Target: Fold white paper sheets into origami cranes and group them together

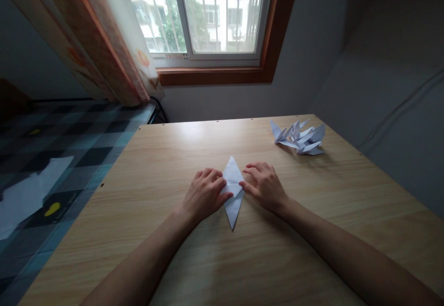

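A white sheet of paper folded into a long diamond (233, 169) lies flat on the wooden table, one point toward the window and the other toward me. A crease runs across its middle. My left hand (206, 192) is closed on its left edge, fingers curled and thumb laid across the lower half. At the right corner, the thumb of my right hand (265, 186) touches the paper's edge. The other fingers of that hand are apart from the thumb and bent just beside the paper.
Several folded white paper cranes (300, 137) sit clustered at the table's (138, 223) far right corner. Left of the table is a bed with a checked cover (86, 144), with loose white paper (26, 199) on it. A curtain (104, 38) hangs beside the barred window (222, 15).
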The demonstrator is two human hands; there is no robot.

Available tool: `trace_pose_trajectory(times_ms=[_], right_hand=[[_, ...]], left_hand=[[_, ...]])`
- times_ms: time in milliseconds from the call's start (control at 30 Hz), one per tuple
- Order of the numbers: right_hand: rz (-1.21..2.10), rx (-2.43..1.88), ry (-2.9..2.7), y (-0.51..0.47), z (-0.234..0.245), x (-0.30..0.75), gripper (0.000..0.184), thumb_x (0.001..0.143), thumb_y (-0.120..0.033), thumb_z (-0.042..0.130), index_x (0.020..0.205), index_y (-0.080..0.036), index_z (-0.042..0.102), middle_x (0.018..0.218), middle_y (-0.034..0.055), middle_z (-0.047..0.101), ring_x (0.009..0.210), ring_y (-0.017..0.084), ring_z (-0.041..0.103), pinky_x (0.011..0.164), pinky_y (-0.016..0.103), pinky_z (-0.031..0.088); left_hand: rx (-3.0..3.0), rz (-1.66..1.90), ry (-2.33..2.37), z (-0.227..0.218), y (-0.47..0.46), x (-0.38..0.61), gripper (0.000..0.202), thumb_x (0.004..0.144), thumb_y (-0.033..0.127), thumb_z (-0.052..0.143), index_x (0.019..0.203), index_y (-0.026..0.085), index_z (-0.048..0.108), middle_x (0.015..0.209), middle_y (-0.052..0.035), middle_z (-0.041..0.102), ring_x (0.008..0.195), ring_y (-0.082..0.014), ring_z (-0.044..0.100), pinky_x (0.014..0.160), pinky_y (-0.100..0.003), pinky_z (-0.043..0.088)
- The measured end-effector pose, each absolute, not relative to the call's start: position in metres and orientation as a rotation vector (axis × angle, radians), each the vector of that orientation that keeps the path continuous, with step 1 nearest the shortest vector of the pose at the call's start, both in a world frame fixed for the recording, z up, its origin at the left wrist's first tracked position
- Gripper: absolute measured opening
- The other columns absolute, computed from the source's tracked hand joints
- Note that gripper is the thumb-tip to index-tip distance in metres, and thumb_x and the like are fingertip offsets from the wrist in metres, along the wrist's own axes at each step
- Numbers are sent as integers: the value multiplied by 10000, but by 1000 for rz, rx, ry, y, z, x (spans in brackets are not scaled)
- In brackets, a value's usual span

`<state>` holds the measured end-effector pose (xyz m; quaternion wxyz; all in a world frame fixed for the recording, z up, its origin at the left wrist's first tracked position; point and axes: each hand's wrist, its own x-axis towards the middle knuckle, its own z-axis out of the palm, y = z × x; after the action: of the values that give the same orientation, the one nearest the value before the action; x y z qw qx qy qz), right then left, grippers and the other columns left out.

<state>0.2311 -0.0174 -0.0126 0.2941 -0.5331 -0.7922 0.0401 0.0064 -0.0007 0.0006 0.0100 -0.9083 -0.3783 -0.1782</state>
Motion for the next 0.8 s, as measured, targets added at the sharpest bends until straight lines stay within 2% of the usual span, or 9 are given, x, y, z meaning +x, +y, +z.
trace_pose_trajectory(times_ms=[133, 333, 500, 633, 800], right_hand=[[135, -1464, -2235, -18, -15, 227, 351, 855, -384, 649, 1129, -164, 659, 1211, 129, 628, 1114, 290, 520, 964, 450, 381], [193, -1462, -2243, -19, -13, 225, 331, 876, -343, 632, 1154, -162, 645, 1219, 124, 628, 1132, 276, 515, 985, 436, 370], [245, -1462, -2213, -21, -13, 223, 313, 889, -291, 609, 1177, -171, 630, 1218, 114, 629, 1121, 252, 524, 985, 414, 371], [210, -1557, -2174, -22, -15, 222, 413, 877, -350, 611, 1239, -152, 585, 1253, 145, 597, 1141, 288, 503, 995, 443, 364], [179, -1528, -2230, -22, -18, 221, 397, 899, -333, 568, 1248, -144, 572, 1293, 159, 571, 1179, 306, 486, 1018, 471, 351]], left_hand=[[-2829, -561, -1287, -2, -1, 8, 298, 833, 478, 643, 914, 191, 641, 1074, -79, 648, 1017, -262, 540, 888, -425, 415], [-2763, -676, -1585, -4, 5, 6, 456, 771, 392, 716, 1161, 180, 612, 1140, -97, 636, 1099, -291, 525, 945, -453, 414], [-2818, -715, -1649, -5, 10, 4, 297, 775, 371, 712, 1034, 228, 691, 1098, -59, 653, 1081, -270, 541, 959, -446, 409], [-2808, -726, -1655, -6, 11, 3, 342, 770, 371, 711, 1073, 215, 685, 1122, -71, 645, 1095, -278, 530, 968, -464, 403], [-2837, -794, -1576, -8, 11, 2, 302, 781, 344, 705, 1052, 212, 682, 1108, -70, 644, 1079, -272, 532, 966, -472, 403]])
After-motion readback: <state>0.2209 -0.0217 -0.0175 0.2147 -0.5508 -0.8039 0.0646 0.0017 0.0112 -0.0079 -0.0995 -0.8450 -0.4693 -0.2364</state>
